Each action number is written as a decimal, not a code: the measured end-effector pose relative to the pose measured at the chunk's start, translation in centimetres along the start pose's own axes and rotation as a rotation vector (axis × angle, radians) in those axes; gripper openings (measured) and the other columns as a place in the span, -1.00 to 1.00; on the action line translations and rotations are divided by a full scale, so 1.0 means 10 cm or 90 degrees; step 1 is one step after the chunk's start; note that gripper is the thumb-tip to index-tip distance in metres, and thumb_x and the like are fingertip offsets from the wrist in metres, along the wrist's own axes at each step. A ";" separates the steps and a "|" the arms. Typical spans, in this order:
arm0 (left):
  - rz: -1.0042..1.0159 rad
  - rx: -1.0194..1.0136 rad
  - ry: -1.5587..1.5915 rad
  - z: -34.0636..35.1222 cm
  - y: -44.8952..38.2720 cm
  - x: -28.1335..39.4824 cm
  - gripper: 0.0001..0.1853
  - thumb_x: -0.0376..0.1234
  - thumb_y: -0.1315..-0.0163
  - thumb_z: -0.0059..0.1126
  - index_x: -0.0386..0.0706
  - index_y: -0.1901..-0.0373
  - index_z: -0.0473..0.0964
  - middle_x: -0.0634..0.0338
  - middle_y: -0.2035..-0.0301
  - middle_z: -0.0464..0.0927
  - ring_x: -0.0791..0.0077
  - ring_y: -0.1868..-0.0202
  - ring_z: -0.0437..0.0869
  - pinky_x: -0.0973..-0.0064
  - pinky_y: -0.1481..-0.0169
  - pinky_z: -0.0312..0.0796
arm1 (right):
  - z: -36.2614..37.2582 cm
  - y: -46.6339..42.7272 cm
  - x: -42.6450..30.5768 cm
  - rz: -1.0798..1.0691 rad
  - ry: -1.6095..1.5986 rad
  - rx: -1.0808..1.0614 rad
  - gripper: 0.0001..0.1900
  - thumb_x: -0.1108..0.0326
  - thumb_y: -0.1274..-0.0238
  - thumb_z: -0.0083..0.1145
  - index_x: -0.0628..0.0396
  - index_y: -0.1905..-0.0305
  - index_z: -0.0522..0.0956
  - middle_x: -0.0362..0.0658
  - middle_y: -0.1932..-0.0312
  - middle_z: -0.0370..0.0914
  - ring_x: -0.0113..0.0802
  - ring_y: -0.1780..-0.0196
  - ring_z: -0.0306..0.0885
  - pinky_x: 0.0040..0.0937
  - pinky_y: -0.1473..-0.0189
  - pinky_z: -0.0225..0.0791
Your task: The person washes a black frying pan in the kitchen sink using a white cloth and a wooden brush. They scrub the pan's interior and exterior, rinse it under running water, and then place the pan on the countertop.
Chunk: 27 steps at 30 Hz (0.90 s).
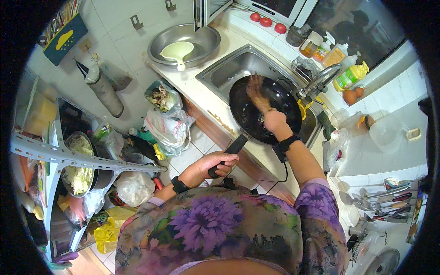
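A black wok (285, 103) is tilted over the steel sink (220, 68), below the faucet (314, 80). My left hand (220, 165) grips the wok's long black handle (237, 143) on the near side. Inside the wok, my right hand (275, 121) holds a light-brown brush (257, 96). The brush is blurred, so its bristles cannot be made out clearly; its far end lies near the wok's upper rim. The wok's dark inner surface looks wet and shiny. A small loop handle (284, 82) shows on its far side.
A steel basin (154, 48) with a pale green ladle (177, 51) stands left of the sink. Bottles (335, 55) and tomatoes (265, 22) line the sill. A waste bag (163, 99) is on the floor; a metal shelf (113, 165) holds a pot of shredded cabbage (79, 175).
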<state>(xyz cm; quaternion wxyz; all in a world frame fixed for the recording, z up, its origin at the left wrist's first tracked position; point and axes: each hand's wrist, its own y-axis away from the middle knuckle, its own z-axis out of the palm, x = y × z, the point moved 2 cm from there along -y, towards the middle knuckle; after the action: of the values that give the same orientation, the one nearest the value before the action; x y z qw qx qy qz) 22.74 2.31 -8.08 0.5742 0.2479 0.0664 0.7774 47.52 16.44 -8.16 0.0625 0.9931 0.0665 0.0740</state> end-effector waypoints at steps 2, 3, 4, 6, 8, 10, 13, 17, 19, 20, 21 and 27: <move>0.012 -0.009 -0.011 0.02 0.00 0.01 -0.78 -0.21 -0.32 0.06 -0.16 0.16 0.41 0.46 0.63 0.19 0.81 0.74 0.12 0.74 0.70 -0.05 | 0.14 0.02 0.25 0.159 0.014 -0.017 -0.72 0.24 -0.15 0.01 0.09 0.12 0.61 0.04 0.09 0.59 -0.14 0.09 0.62 -0.24 0.17 0.51; 0.015 -0.017 -0.005 0.03 0.00 0.02 -0.77 -0.21 -0.32 0.06 -0.16 0.17 0.41 0.46 0.63 0.19 0.81 0.74 0.12 0.74 0.70 -0.05 | 0.13 0.12 0.40 0.256 -0.007 -0.032 -0.75 0.27 -0.12 0.03 0.08 0.16 0.63 0.00 0.13 0.62 -0.16 0.09 0.63 -0.25 0.18 0.51; 0.019 -0.004 -0.019 0.03 0.02 0.03 -0.78 -0.21 -0.31 0.06 -0.16 0.17 0.41 0.46 0.63 0.19 0.81 0.74 0.12 0.74 0.70 -0.06 | 0.07 0.24 0.48 0.154 0.049 -0.082 -0.74 0.27 -0.11 0.03 0.08 0.15 0.63 0.00 0.19 0.63 -0.16 0.10 0.63 -0.23 0.20 0.51; 0.025 -0.008 -0.026 0.06 0.03 0.04 -0.78 -0.22 -0.31 0.07 -0.17 0.18 0.40 0.47 0.64 0.18 0.81 0.74 0.11 0.75 0.70 -0.06 | -0.15 0.57 0.54 0.023 0.108 -0.182 -0.73 0.25 -0.11 0.04 0.07 0.12 0.62 0.03 0.30 0.64 -0.12 0.13 0.63 -0.20 0.20 0.50; 0.022 0.012 -0.027 0.07 0.05 0.07 -0.78 -0.24 -0.31 0.07 -0.18 0.19 0.39 0.47 0.63 0.19 0.82 0.73 0.11 0.75 0.69 -0.06 | -0.47 0.78 0.52 -0.084 0.038 -0.280 -0.69 0.19 -0.13 0.06 0.07 0.08 0.60 0.05 0.31 0.63 -0.07 0.16 0.62 -0.18 0.16 0.48; 0.027 -0.011 -0.025 0.09 0.05 0.09 -0.82 -0.27 -0.30 0.07 -0.17 0.26 0.35 0.47 0.64 0.19 0.82 0.74 0.12 0.77 0.70 -0.04 | -0.72 0.84 0.42 -0.226 -0.112 -0.368 -0.65 0.12 -0.16 0.07 0.06 0.03 0.57 0.08 0.25 0.61 -0.04 0.15 0.60 -0.19 0.10 0.45; 0.011 0.013 -0.054 0.08 0.02 0.10 -0.82 -0.28 -0.29 0.08 -0.14 0.33 0.31 0.47 0.64 0.20 0.82 0.76 0.13 0.76 0.72 -0.03 | -0.71 0.61 0.10 -0.355 -0.358 -0.249 -0.53 0.10 -0.21 0.08 -0.07 -0.21 0.40 0.09 0.10 0.57 -0.14 0.09 0.57 -0.26 0.05 0.40; 0.008 0.040 -0.049 0.09 0.02 0.08 -0.75 -0.36 -0.26 0.07 -0.08 0.52 0.22 0.40 0.69 0.21 0.75 0.77 0.16 0.72 0.75 -0.03 | -0.14 0.11 -0.02 -0.062 -0.067 -0.070 -0.62 0.09 -0.25 -0.09 0.09 0.02 0.57 0.09 0.25 0.62 -0.09 0.16 0.64 -0.15 0.13 0.48; 0.007 0.032 -0.045 0.11 0.07 0.09 -0.74 -0.36 -0.26 0.07 -0.08 0.55 0.23 0.40 0.72 0.19 0.75 0.77 0.16 0.72 0.75 -0.03 | 0.02 0.03 0.18 0.120 0.008 -0.066 -0.66 0.16 -0.22 -0.10 0.15 0.21 0.63 0.07 0.23 0.62 -0.04 0.16 0.63 -0.15 0.11 0.49; 0.017 0.045 -0.072 0.13 0.10 0.10 -0.72 -0.34 -0.26 0.06 -0.07 0.59 0.23 0.42 0.75 0.16 0.76 0.78 0.14 0.72 0.75 -0.04 | 0.04 0.07 0.29 0.081 -0.021 -0.047 -0.70 0.25 -0.16 -0.11 0.14 0.23 0.64 0.08 0.21 0.61 -0.02 0.16 0.61 -0.12 0.10 0.47; 0.016 0.061 -0.092 0.14 0.14 0.13 -0.75 -0.32 -0.27 0.05 -0.08 0.56 0.25 0.43 0.72 0.17 0.77 0.78 0.13 0.73 0.76 -0.05 | 0.01 0.13 0.43 0.096 -0.012 -0.083 -0.72 0.35 -0.10 -0.13 0.12 0.26 0.64 0.09 0.19 0.60 0.00 0.16 0.60 -0.08 0.10 0.45; 0.021 0.114 -0.102 0.30 0.29 0.34 -0.80 -0.34 -0.26 0.07 -0.09 0.45 0.25 0.45 0.66 0.17 0.80 0.75 0.13 0.75 0.75 -0.05 | -0.44 0.52 0.57 -0.214 -0.375 -0.306 -0.50 0.18 -0.13 0.13 -0.04 -0.21 0.43 0.04 0.20 0.61 -0.09 0.20 0.58 -0.27 0.12 0.41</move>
<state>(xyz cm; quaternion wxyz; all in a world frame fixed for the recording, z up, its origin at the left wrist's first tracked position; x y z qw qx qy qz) 20.83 3.96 -3.31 0.5404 0.3603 0.0856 0.7555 53.10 12.67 -2.39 0.3204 0.9042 0.1877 -0.2111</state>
